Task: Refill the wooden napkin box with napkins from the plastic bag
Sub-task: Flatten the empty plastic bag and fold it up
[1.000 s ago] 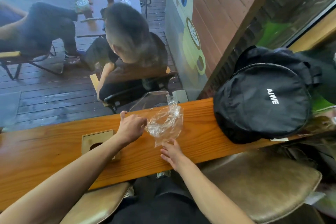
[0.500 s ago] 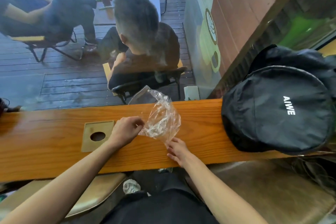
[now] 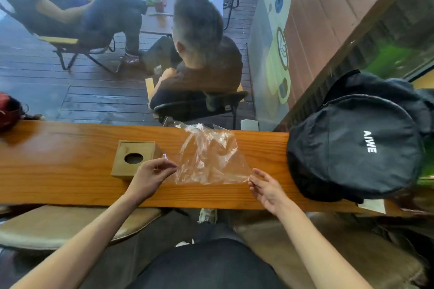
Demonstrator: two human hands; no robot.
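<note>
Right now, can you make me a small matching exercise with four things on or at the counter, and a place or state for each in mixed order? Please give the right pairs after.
Things:
1. wooden napkin box
2. plastic bag
3. black backpack
4. right hand

Places or states:
A. at the bag's near right corner
B. clear, crumpled, looks empty
C. far right of the counter
D. beside the left hand, round hole on top

Pairs: 1-D, 2-B, 3-C, 4-A

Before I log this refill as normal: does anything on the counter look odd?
One thing: the clear plastic bag, spread between the left hand and right hand, looks crumpled and empty, with no napkins visible. The wooden napkin box sits upright and closed beside it.
</note>
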